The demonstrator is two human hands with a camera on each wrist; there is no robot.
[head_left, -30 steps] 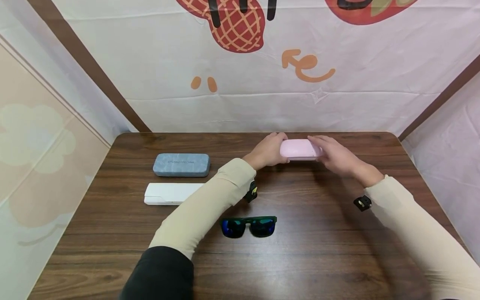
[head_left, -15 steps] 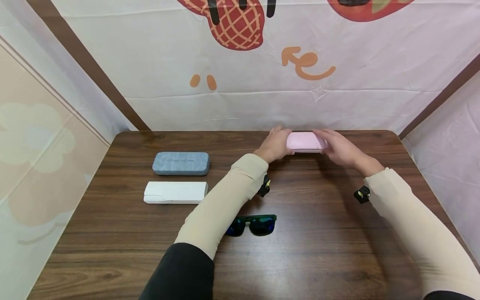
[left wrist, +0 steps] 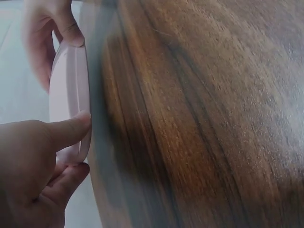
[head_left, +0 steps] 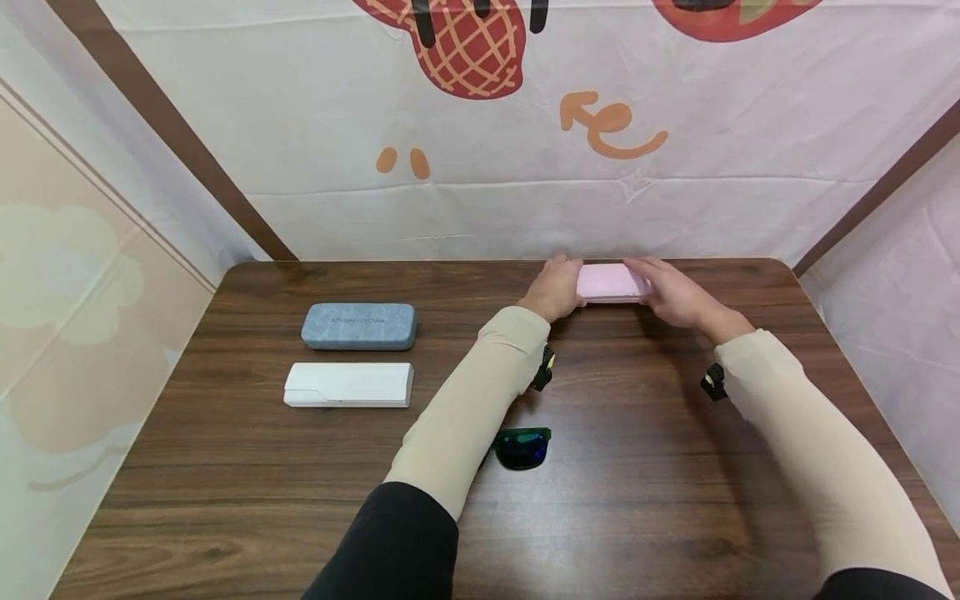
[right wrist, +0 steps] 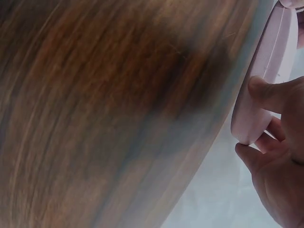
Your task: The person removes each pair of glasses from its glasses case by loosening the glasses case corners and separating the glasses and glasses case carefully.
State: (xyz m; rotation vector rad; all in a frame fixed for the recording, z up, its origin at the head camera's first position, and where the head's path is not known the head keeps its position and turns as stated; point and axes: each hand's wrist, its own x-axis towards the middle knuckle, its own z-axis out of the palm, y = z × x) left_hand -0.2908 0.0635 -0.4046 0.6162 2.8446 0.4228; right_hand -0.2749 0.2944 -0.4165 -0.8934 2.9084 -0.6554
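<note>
A pink glasses case (head_left: 611, 283) with rounded ends is at the back edge of the table, its lid closed. My left hand (head_left: 553, 288) grips its left end; in the left wrist view the thumb presses the front side of the case (left wrist: 71, 90) and other fingers curl under the end. The right end is held by my right hand (head_left: 675, 293), whose thumb lies along the front in the right wrist view, with fingers round the end of the case (right wrist: 266, 71). Sunglasses (head_left: 522, 448) with dark blue lenses lie nearer me, partly hidden by my left sleeve.
A blue-grey glasses case (head_left: 358, 326) lies on the left of the wooden table (head_left: 225, 483). In front of it is a white glasses case (head_left: 348, 385). A printed white cloth (head_left: 315, 125) hangs just behind the table's back edge.
Both hands have moved the pink case a little back and to the right. My left forearm has swung right, uncovering the white case and covering part of the sunglasses.
</note>
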